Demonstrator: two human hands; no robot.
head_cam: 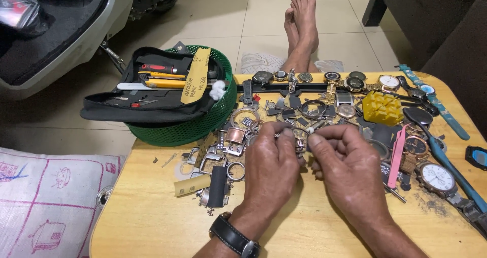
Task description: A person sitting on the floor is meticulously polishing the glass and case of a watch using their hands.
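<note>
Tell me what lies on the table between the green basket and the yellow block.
In the head view, between the green basket and the yellow block lies a dense scatter of watch cases, bezels, buckles and strap pieces, with a row of watches behind along the table's far edge.

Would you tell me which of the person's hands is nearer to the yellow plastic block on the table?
The right hand. It lies just below and left of the yellow plastic block, whereas the left hand sits farther left, beyond the right hand.
</note>
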